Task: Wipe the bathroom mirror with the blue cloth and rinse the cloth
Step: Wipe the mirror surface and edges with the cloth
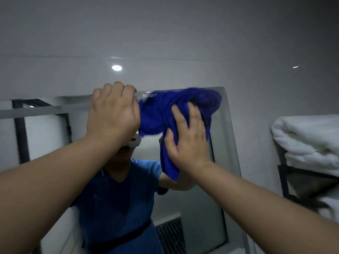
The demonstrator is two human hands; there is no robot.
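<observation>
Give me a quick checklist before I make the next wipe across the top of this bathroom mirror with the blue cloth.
1. Crumpled blue cloth against the glass near the top edge of the wall mirror: ok.
2. Right hand flat on the cloth, fingers spread: ok.
3. Left hand gripping the cloth's left end: cannot tell, its fingers curl out of sight at the mirror's top edge.
4. Cloth spread flat for good contact: not ok, it is bunched, with a tail hanging down.
5. Folded white towels on the black rack at right apart from the cloth: ok.
6. Cloth wet enough: cannot tell.
</observation>
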